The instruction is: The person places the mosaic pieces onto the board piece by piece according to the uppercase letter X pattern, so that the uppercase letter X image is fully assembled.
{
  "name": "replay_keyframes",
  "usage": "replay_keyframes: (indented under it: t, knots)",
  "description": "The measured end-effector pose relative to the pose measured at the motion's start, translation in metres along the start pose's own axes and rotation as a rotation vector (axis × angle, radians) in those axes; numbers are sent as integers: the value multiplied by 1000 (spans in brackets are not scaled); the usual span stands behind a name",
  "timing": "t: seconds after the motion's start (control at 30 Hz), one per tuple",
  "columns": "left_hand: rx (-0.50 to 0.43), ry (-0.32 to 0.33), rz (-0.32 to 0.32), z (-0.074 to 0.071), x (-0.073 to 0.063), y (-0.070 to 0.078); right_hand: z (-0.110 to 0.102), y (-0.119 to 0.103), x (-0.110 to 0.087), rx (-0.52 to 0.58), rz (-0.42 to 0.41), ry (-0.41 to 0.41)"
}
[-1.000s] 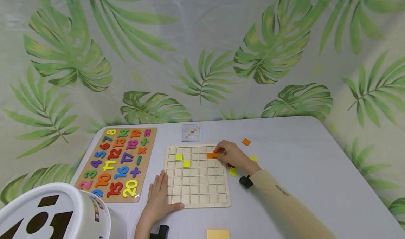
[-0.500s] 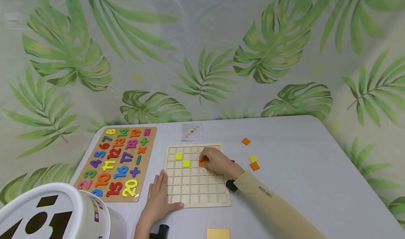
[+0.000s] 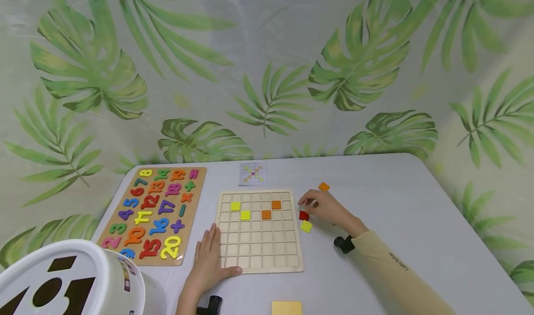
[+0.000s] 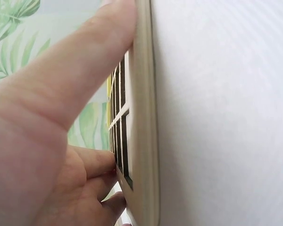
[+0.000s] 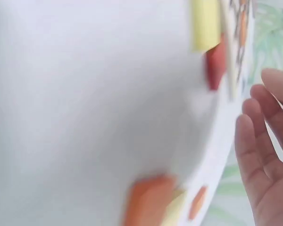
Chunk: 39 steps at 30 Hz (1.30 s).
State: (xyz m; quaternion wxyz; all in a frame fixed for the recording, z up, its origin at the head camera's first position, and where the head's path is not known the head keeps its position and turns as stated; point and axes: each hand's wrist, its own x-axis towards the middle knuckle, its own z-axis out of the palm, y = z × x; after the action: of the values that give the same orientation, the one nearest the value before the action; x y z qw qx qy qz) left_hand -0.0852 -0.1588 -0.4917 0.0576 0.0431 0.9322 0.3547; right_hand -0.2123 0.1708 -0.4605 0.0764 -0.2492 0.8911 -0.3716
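Observation:
A pale wooden grid board (image 3: 267,250) lies flat on the table. My left hand (image 3: 206,261) rests at its near left corner, fingers along the left side and thumb (image 4: 75,66) against the front edge. Two yellow tiles (image 3: 235,206) and two orange tiles (image 3: 266,215) sit in its cells. Right of the board, my right hand (image 3: 329,209) hovers above the table with relaxed fingers and nothing between them. Just below its fingertips lie a red tile (image 3: 303,216) and a yellow tile (image 3: 306,226). An orange tile (image 5: 148,200) and a yellow one (image 5: 175,207) show in the right wrist view.
A loose orange tile (image 3: 324,186) lies beyond the right hand. Behind the board is a small pattern card (image 3: 253,174). A number puzzle board (image 3: 189,241) lies left, a white bucket (image 3: 96,278) near left, and a yellow square block (image 3: 287,308) at the front.
My right hand slid an orange tile from beside another orange one to a cell nearer and left, let go, and moved right off the board. The left hand stays put.

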Motion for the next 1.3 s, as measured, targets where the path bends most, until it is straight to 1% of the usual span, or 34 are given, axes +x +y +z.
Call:
replay_keyframes:
  t: [0.07,0.17,0.3,0.47,0.53,0.7,0.93,1.03,1.13,1.23,1.3]
  knots:
    - [-2,-1,-1,0,-1,0,-1,9,-6,-2,-15,-27]
    - [4,-1,3,0,-1,-1,2,17,-11,-31,-63,-62]
    - [3,3,10,1,0,-1,6,20,-13,-76,-109,-62]
    - [1,7,14,2,1,-2,5,18,-12,-146,-82,-16]
    - [4,6,15,2,1,-3,5,16,-12,-175,-74,-15]
    - [8,7,15,2,1,-3,5,13,-11,-211,-83,-35]
    - [11,4,19,3,2,-5,6,13,-6,-258,-44,-12]
    - [16,9,23,3,2,-5,7,15,-5,-270,-57,-9]
    - [20,14,27,3,2,-4,7,15,-5,-276,-99,-8]
    - [19,12,25,2,1,-3,8,12,-4,-242,-129,9]
    - [16,12,21,2,1,-2,9,7,-3,-196,-135,13]
